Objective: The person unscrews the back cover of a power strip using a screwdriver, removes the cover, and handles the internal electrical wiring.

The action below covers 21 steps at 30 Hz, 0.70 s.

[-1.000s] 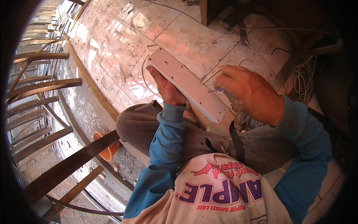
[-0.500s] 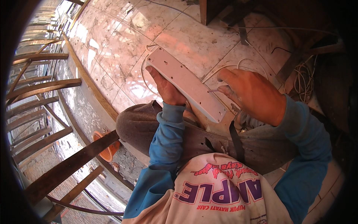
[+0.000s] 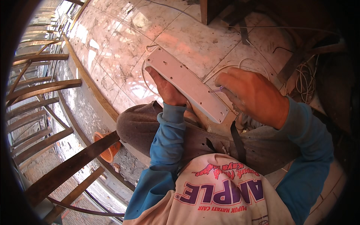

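Note:
A long white power strip (image 3: 183, 80) lies slantwise above my lap, its flat back with several screw holes facing up. My left hand (image 3: 167, 88) grips its near-left edge, the thumb along the side and the other fingers hidden beneath. My right hand (image 3: 252, 94) is closed around a thin screwdriver (image 3: 216, 90), most of which the fingers hide. The screwdriver's tip meets the strip's back at a hole near the right edge. A white cable (image 3: 145, 75) loops from the strip's far end.
Dirty tiles (image 3: 165, 22) cover the floor ahead. Coiled white cable (image 3: 305, 80) lies at the right beside dark wooden legs (image 3: 204, 11). To the left stand wooden railing slats (image 3: 48, 88) and an orange pot (image 3: 108, 148). A thin wire (image 3: 262, 27) crosses the far floor.
The fingers of my right hand have turned and curled further around the screwdriver, whose tip stays at the same hole. My left hand and the power strip have hardly moved.

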Available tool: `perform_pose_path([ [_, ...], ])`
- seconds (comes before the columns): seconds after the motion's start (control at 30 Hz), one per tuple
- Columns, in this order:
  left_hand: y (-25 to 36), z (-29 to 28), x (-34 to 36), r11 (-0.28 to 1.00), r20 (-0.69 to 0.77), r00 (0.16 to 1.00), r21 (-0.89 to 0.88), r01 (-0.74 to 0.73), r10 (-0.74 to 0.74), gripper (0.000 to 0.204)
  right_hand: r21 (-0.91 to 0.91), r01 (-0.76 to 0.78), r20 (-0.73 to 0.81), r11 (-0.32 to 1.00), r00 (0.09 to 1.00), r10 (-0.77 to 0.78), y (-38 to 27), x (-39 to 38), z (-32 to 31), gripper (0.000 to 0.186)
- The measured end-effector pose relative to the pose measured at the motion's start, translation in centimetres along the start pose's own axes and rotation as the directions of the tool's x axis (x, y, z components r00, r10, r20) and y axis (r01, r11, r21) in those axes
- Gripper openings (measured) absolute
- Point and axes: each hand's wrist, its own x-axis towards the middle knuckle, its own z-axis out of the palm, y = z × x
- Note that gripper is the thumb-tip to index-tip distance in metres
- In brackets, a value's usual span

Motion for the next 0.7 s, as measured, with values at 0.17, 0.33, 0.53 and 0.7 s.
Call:
perform_pose_path([
  [0.17,-0.1,0.0,0.0,1.000,0.025,1.000,-0.017,0.018,-0.018,0.063,-0.004,0.107,-0.124,0.994,0.987,-0.106,0.1,0.1,0.3,0.022],
  [0.33,0.0,0.1,-0.1,1.000,-0.020,1.000,-0.001,0.001,-0.001,0.063,-0.025,-0.066,-0.008,0.998,0.998,0.066,0.1,-0.1,0.1,0.022],
  [0.53,-0.1,-0.5,0.2,0.999,0.038,0.999,-0.026,0.019,-0.018,0.064,0.025,0.137,-0.168,0.990,0.977,-0.131,-0.1,0.2,0.1,0.022],
  [0.7,0.0,-0.1,0.1,1.000,-0.009,1.000,-0.014,0.007,-0.008,0.064,0.002,-0.052,-0.052,0.999,0.997,0.052,-0.2,-0.3,0.0,0.029],
])
